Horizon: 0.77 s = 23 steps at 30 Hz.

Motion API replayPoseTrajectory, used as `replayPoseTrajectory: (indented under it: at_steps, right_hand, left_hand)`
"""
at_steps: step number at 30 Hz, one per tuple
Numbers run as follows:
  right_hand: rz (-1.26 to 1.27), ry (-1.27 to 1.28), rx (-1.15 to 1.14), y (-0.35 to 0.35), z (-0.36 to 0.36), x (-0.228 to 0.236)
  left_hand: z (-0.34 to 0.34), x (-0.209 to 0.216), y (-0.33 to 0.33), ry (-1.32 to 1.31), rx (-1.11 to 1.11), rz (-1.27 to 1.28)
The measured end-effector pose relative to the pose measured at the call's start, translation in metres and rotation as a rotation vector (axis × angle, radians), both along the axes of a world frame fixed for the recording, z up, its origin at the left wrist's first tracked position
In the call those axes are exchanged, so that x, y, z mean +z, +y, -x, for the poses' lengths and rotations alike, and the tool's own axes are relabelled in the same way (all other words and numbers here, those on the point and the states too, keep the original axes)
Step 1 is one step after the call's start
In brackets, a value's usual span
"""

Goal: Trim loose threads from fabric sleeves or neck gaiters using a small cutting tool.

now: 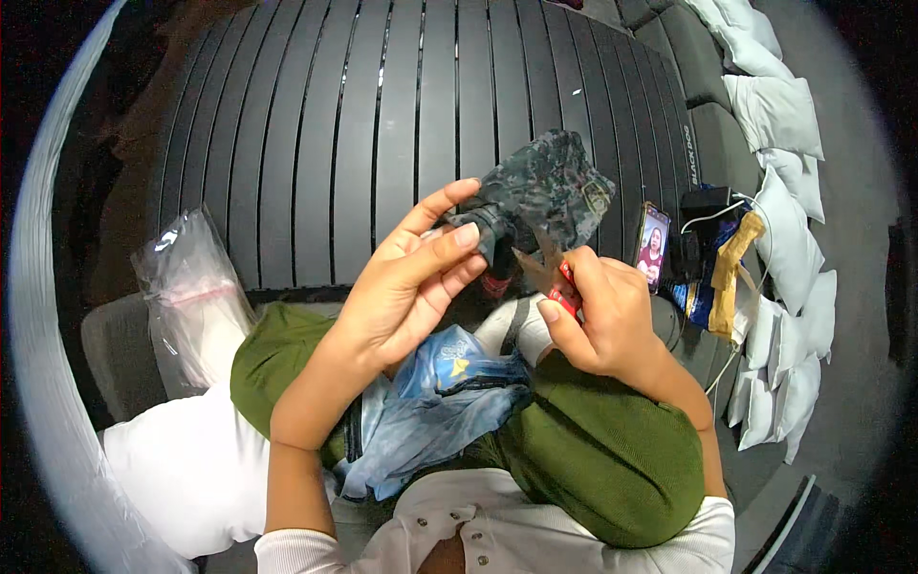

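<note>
My left hand (411, 263) pinches the edge of a dark camouflage-patterned cloth piece (545, 182) between thumb and fingers. The cloth has a small patch near its right side and sticks out away from me, above the near edge of the table. My right hand (607, 311) is closed around red-handled scissors (540, 273). Their blades look spread and point up toward the underside of the cloth; whether they touch it I cannot tell. A light blue cloth item (440, 411) with dark trim and a small yellow print lies in my lap, below both hands.
A dark slatted table (382, 124) stretches ahead. Clear plastic bags (191, 297) lie at its near left corner. To the right are a lit phone (653, 247), a blue and yellow packet (727, 277) and white cables. A row of pale pillow-like packs (789, 230) runs along the right.
</note>
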State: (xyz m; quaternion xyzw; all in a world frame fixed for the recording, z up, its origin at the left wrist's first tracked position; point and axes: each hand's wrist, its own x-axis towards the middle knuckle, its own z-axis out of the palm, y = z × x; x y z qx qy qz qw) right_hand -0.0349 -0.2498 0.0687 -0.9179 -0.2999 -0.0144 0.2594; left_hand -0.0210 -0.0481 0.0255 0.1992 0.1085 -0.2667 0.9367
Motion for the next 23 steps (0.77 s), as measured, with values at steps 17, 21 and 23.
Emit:
replayPoseTrajectory:
  at_steps: [17, 21, 23]
  right_hand:
    - [0.094, -0.054, 0.034, 0.008, -0.003, 0.007]
    - [0.143, -0.023, 0.033, 0.007, -0.002, 0.011]
    - [0.161, -0.056, 0.038, 0.007, -0.002, 0.012]
  left_hand:
    - [0.007, 0.008, -0.006, -0.149, 0.048, -0.172]
    - [0.008, 0.004, -0.005, -0.187, 0.031, -0.131]
    - [0.007, 0.005, -0.005, -0.175, 0.025, -0.141]
